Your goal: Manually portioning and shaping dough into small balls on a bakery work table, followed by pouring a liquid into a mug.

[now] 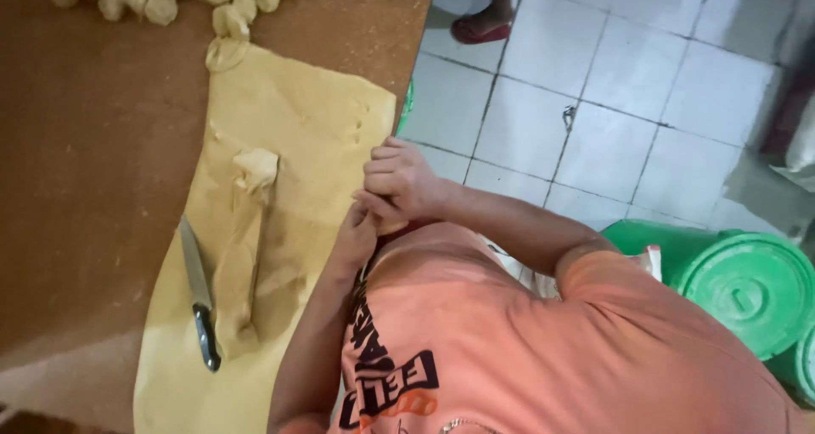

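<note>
My right hand and my left hand are pressed together at the table's edge, just above my orange shirt. The right fingers curl over the left hand. A small pale piece of dough shows between them, mostly hidden. Just left of my hands a wide yellow dough sheet lies on the brown table. On the sheet lies a long cut strip of dough, folded over at its far end. A knife with a black handle rests beside the strip.
Several small dough lumps are piled at the table's far edge. Green buckets with round lids stand on the white tiled floor to my right. Another person's foot in a red sandal is at the top.
</note>
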